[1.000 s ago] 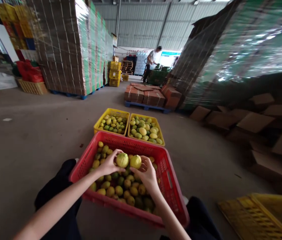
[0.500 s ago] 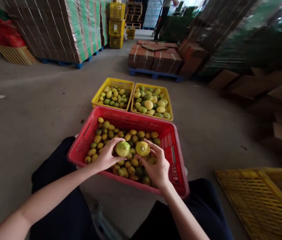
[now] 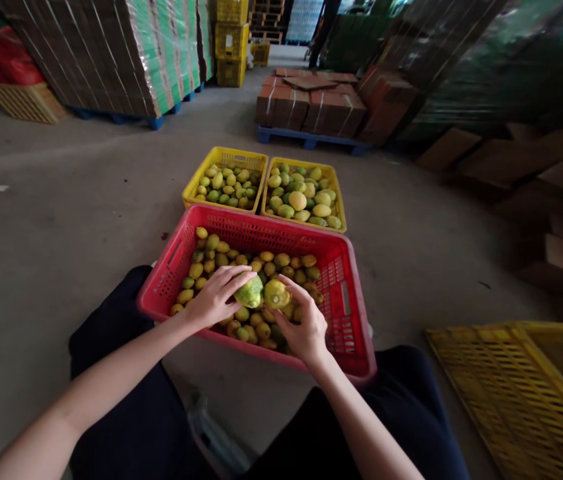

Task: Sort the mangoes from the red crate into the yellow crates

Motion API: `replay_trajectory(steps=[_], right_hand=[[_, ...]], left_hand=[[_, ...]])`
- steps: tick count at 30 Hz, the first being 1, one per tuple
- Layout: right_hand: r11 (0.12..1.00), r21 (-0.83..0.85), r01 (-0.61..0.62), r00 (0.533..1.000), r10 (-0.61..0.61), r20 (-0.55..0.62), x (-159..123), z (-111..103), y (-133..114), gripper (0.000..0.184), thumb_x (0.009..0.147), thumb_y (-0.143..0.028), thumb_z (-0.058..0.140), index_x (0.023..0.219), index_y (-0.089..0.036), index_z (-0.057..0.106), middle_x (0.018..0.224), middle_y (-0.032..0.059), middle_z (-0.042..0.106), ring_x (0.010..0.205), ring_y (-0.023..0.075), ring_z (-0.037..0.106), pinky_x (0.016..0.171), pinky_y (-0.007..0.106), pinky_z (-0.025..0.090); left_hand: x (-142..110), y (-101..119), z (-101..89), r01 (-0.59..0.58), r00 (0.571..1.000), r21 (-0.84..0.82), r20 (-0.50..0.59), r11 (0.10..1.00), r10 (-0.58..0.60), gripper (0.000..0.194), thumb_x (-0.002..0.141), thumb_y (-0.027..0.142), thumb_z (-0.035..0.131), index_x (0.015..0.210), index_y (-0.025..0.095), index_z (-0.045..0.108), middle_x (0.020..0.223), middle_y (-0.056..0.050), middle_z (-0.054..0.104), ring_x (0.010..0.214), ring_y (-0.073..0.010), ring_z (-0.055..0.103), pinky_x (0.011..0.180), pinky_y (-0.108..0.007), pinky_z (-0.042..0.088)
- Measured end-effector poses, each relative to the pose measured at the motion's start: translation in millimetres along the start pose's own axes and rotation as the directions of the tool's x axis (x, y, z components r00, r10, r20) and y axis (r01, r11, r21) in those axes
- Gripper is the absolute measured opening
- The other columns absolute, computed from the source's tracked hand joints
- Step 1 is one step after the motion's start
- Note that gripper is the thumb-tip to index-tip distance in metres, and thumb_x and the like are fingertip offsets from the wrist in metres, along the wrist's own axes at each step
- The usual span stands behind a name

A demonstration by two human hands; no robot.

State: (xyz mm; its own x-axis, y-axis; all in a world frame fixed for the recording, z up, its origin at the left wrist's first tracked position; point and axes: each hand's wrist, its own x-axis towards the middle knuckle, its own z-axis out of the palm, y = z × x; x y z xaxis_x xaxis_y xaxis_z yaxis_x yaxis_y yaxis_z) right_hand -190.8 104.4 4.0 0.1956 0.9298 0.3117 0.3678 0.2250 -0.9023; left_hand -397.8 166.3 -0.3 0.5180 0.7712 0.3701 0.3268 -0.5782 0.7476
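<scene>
A green-yellow lemon (image 3: 250,293) is gripped by my left hand (image 3: 217,293), its fingers over the top and side. My right hand (image 3: 306,327) holds a yellower lemon (image 3: 276,294) between thumb and fingers, its tip turned toward me. The two fruits are side by side, nearly touching. Both hands are above a red plastic crate (image 3: 356,293) holding many yellow and green lemons (image 3: 196,270). Just beyond its far rim stand two yellow crates, the left one (image 3: 191,190) with smaller lemons and the right one (image 3: 340,200) with larger ones.
A yellow slatted crate (image 3: 501,393) lies at my lower right. Ahead, bundled brown cartons (image 3: 306,107) sit on a blue pallet (image 3: 291,138). Wrapped carton stacks (image 3: 106,60) stand at the back left, with stacked yellow crates (image 3: 231,47) beside them. Loose cardboard (image 3: 501,160) lies on the right.
My left hand has turned over its lemon, tilting it, with the fingers now more on top. The right hand's lemon has shifted slightly left. The view has dipped a little.
</scene>
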Motion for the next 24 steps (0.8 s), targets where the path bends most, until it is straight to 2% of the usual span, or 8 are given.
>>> replay_trajectory(steps=[4, 7, 10, 13, 15, 19, 22, 24], right_hand=[[0.997, 0.049, -0.065, 0.998, 0.065, 0.002, 3, 0, 0, 0.048, 0.064, -0.021, 0.077, 0.107, -0.032, 0.058, 0.123, 0.0028, 0.065, 0.116, 0.0267, 0.059, 0.102, 0.046, 0.047], [0.955, 0.196, -0.221, 0.974, 0.207, 0.088, 11, -2, 0, 0.063, 0.056, -0.027, 0.084, 0.111, -0.030, 0.052, 0.110, 0.0037, 0.069, 0.103, 0.0260, 0.065, 0.086, 0.042, 0.056], [0.795, 0.369, -0.482, 0.874, 0.411, 0.257, 19, -3, 1, 0.059, 0.054, -0.040, 0.084, 0.100, -0.026, 0.052, 0.082, 0.0007, 0.072, 0.074, 0.0223, 0.070, 0.063, 0.034, 0.059], [0.611, 0.453, -0.649, 0.761, 0.524, 0.382, 22, 0, 3, 0.049, 0.056, -0.054, 0.080, 0.083, -0.021, 0.055, 0.068, 0.0002, 0.069, 0.057, 0.0183, 0.067, 0.052, 0.029, 0.057], [0.529, 0.475, -0.703, 0.710, 0.562, 0.424, 21, 4, 5, 0.048, 0.056, -0.056, 0.080, 0.078, -0.020, 0.055, 0.064, 0.0006, 0.068, 0.051, 0.0162, 0.066, 0.049, 0.027, 0.056], [0.457, 0.482, -0.747, 0.658, 0.609, 0.442, 20, 7, 8, 0.046, 0.057, -0.052, 0.081, 0.076, -0.019, 0.056, 0.057, 0.0005, 0.065, 0.043, 0.0142, 0.063, 0.044, 0.023, 0.054], [0.453, 0.491, -0.744, 0.660, 0.612, 0.435, 20, 7, 8, 0.043, 0.059, -0.051, 0.081, 0.076, -0.020, 0.056, 0.056, -0.0006, 0.064, 0.042, 0.0133, 0.062, 0.044, 0.023, 0.053], [0.463, 0.524, -0.715, 0.690, 0.585, 0.425, 20, 7, 6, 0.039, 0.061, -0.046, 0.080, 0.078, -0.021, 0.057, 0.061, -0.0017, 0.065, 0.046, 0.0122, 0.062, 0.046, 0.022, 0.053]], left_hand=[[6, 8, -1.8, 0.142, 0.989, -0.189, -0.003, 0.972, -0.145, 0.052, 0.072, 0.023, 0.073, 0.122, 0.024, 0.061, 0.130, -0.009, 0.057, 0.126, -0.0283, 0.047, 0.113, -0.043, 0.027], [9, 10, 1.2, 0.282, 0.955, -0.414, 0.037, 0.866, -0.293, 0.071, 0.065, 0.032, 0.080, 0.130, 0.024, 0.053, 0.127, -0.010, 0.058, 0.120, -0.0285, 0.052, 0.103, -0.040, 0.040], [9, 5, 10.0, 0.493, 0.849, -0.661, 0.223, 0.566, -0.479, 0.074, 0.067, 0.052, 0.075, 0.129, 0.019, 0.051, 0.113, -0.011, 0.064, 0.099, -0.0259, 0.063, 0.073, -0.032, 0.053], [9, -2, 19.7, 0.616, 0.740, -0.742, 0.431, 0.264, -0.517, 0.074, 0.068, 0.068, 0.064, 0.116, 0.011, 0.058, 0.096, -0.013, 0.068, 0.083, -0.0238, 0.065, 0.053, -0.025, 0.048], [9, -4, 23.3, 0.644, 0.710, -0.745, 0.497, 0.174, -0.498, 0.072, 0.069, 0.068, 0.063, 0.111, 0.010, 0.060, 0.090, -0.012, 0.069, 0.078, -0.0219, 0.066, 0.049, -0.023, 0.046], [9, -6, 24.1, 0.671, 0.667, -0.733, 0.531, 0.113, -0.522, 0.063, 0.075, 0.063, 0.061, 0.110, 0.010, 0.061, 0.088, -0.011, 0.070, 0.077, -0.0201, 0.066, 0.049, -0.022, 0.045], [10, -5, 23.1, 0.649, 0.663, -0.758, 0.518, 0.069, -0.540, 0.058, 0.078, 0.057, 0.062, 0.116, 0.012, 0.059, 0.095, -0.011, 0.070, 0.085, -0.0203, 0.066, 0.061, -0.026, 0.052], [9, -4, 22.8, 0.619, 0.664, -0.786, 0.518, 0.007, -0.539, 0.056, 0.079, 0.052, 0.064, 0.120, 0.014, 0.057, 0.100, -0.009, 0.069, 0.092, -0.0205, 0.065, 0.075, -0.031, 0.054]])
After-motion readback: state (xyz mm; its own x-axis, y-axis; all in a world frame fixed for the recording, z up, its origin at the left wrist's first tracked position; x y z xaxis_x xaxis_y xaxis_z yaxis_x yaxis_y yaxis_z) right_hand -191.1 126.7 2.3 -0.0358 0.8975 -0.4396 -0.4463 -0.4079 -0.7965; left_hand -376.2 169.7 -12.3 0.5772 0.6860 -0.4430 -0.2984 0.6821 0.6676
